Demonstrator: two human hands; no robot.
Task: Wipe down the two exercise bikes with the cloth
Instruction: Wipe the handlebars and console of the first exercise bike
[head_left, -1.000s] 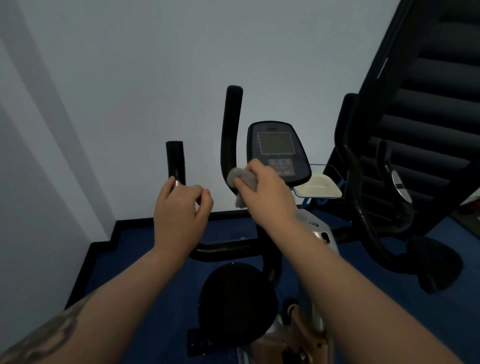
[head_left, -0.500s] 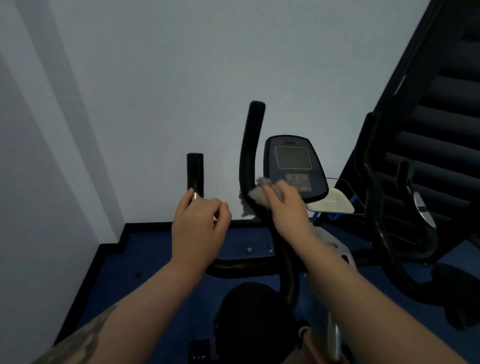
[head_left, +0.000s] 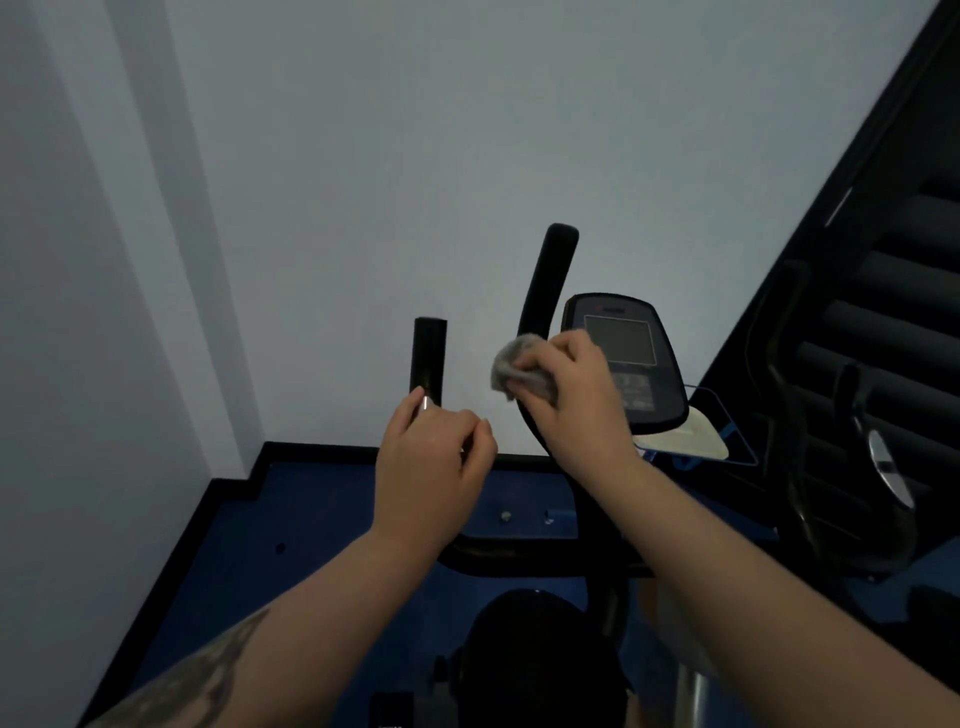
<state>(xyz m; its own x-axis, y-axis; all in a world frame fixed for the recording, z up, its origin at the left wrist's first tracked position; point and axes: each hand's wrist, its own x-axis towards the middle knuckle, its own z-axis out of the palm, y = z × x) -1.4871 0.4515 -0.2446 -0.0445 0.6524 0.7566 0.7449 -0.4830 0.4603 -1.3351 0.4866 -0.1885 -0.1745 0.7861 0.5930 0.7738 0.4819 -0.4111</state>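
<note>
Cloth (head_left: 519, 366) in right hand (head_left: 571, 395) against handlebar (head_left: 545, 291); left hand (head_left: 431, 457) grips left bar (head_left: 428, 353).

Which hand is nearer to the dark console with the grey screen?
Right. The right hand, gripping the grey cloth, overlaps the console's left edge; the left hand grips the short black handlebar, further left.

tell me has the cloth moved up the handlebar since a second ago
Yes. The cloth has climbed the right handlebar, from level with the console buttons to its screen.
</note>
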